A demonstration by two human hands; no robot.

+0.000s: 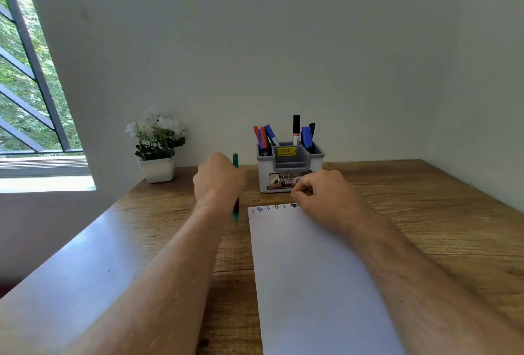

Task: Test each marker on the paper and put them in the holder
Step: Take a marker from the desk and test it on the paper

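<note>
Left hand [218,181] grips the upright green marker [235,160] just left of the paper [312,269], right hand [326,195] loosely curled at its scribbled top edge, apparently empty; likely next: the grey holder [289,167]

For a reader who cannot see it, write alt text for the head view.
A left hand grips a green marker beside white paper on a wooden desk; the right hand rests curled on the paper before a grey marker holder.
</note>
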